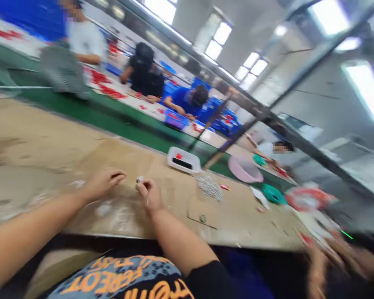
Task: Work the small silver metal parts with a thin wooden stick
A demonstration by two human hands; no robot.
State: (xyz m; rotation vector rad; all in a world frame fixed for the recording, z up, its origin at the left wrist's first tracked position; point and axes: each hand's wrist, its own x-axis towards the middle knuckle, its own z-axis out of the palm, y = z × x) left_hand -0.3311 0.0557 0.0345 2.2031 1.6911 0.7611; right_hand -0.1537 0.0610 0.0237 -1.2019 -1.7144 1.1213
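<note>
The right hand (150, 195) pinched a tiny silvery piece (140, 179) in its fingertips (too small to make out, honestly) near lower center, the left hand (104, 183) just beside it, fingers loosely curled, holding nothing visible. Brown paper (174, 224) lay underneath, with a heap of metal bits (209, 187) off to the right.

Bright ceiling panels (367, 93), windows (222, 41) glaring; edges blurred (lower right worst).

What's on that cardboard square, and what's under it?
A small round grey object sits on the cardboard square; whatever lies beneath the square is covered and cannot be seen.
</note>
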